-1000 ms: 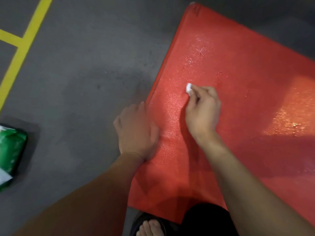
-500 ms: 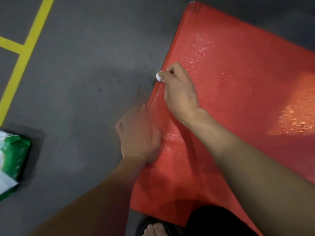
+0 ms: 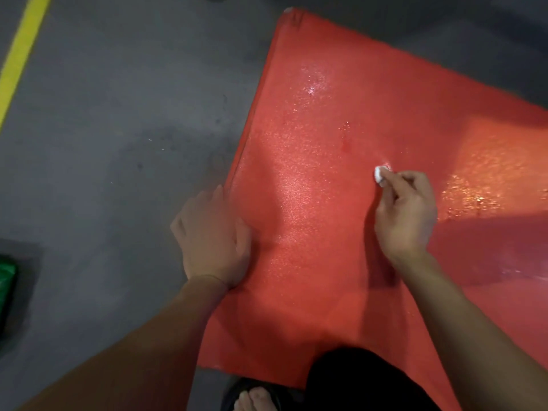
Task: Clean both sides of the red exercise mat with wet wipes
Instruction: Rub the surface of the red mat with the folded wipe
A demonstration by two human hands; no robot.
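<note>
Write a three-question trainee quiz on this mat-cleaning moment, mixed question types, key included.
1. True or false: the left hand rests flat at the edge of the red foam exercise mat.
2. What do the right hand's fingers pinch: A) small white wet wipe B) sponge C) brush?
3. Fill in: the green wipe packet lies on the grey ___.

Key: 1 true; 2 A; 3 floor.

We seem to be in a gym or hall: grey concrete floor (image 3: 103, 143) with a painted yellow line (image 3: 20, 54).
</note>
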